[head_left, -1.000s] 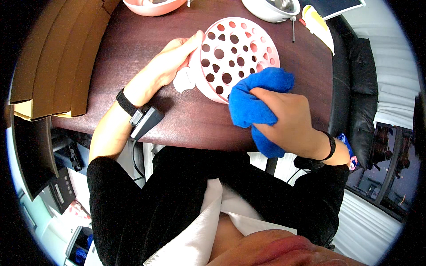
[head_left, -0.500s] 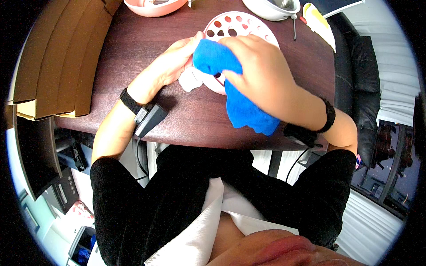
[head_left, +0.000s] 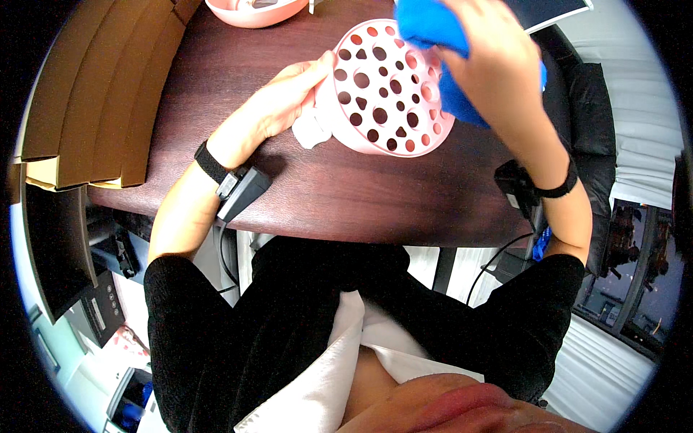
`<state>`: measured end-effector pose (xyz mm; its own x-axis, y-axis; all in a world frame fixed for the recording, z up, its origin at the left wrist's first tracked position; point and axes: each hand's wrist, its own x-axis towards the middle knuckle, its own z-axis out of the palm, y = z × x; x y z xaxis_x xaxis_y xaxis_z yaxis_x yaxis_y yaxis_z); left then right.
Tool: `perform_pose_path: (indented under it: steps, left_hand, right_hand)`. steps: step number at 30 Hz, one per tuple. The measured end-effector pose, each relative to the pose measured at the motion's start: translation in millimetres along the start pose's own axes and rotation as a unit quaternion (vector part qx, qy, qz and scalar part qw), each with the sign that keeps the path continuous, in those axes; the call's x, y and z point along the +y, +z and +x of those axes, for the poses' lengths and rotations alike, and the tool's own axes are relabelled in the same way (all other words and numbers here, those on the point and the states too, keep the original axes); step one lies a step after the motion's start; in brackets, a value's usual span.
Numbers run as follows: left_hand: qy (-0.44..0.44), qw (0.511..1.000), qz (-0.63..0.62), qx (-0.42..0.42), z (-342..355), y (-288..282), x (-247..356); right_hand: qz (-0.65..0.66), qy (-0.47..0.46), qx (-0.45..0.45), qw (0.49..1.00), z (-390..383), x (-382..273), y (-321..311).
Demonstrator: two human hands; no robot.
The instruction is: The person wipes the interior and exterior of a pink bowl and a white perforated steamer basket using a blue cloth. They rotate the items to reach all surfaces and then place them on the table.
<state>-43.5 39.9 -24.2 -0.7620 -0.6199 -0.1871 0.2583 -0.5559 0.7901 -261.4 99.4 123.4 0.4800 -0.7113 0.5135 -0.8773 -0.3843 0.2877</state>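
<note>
My left hand (head_left: pixel 289 97) is closed round the left side of a round pink steamer basket (head_left: pixel 379 97) with many round and drop-shaped holes. It tips the basket so its perforated face shows. A white tab (head_left: pixel 312 130) sticks out from the basket's side below my fingers. In my right hand (head_left: pixel 498 61) is a bunched blue cloth (head_left: pixel 433 29). The cloth overlaps the basket's upper right rim in view; whether it touches there I cannot tell. A loose end of it hangs below my palm.
A pink bowl (head_left: pixel 260 16) stands at the table's far left. Brown cardboard (head_left: pixel 94 94) rises along the left edge. A dark white-edged panel (head_left: pixel 541 11) lies at the far right, and a black couch (head_left: pixel 592 108) stands beyond. Cabled black devices (head_left: pixel 245 195) are strapped to my wrists.
My right hand has moved up and right with the blue cloth, uncovering the basket's holes. It now hides the white pot and the yellow-and-white thing at the far right. My left hand stays put.
</note>
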Motion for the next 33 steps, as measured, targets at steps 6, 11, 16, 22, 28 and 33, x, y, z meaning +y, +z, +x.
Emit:
perform_pose_path:
  steps: [6,11,16,22,28,33]
  left_hand:
    - [-0.017,0.999,-0.024,0.044,1.6,2.3,-5.8]
    - [-0.002,0.996,-0.005,0.086,1.3,6.2,-8.3]
    - [0.005,0.999,0.007,0.038,4.4,1.4,-5.9]
    - [-0.004,1.0,0.018,0.01,-3.2,0.2,3.4]
    - [-0.01,1.0,0.01,0.017,-0.9,2.0,3.0]
    - [0.01,0.999,0.014,0.037,-2.7,1.6,1.0]
  right_hand:
    - [0.203,-0.005,-0.069,0.977,-19.4,-13.4,53.5]
    - [0.303,-0.05,-0.109,0.945,-25.0,-10.6,39.6]
    - [0.416,-0.084,-0.278,0.862,-39.7,-20.9,-1.7]
    - [0.427,0.042,-0.294,0.854,-62.2,4.5,-32.8]
    - [0.267,0.162,-0.086,0.946,-47.5,25.7,-38.4]
    - [0.145,0.013,-0.099,0.984,-43.2,7.8,13.7]
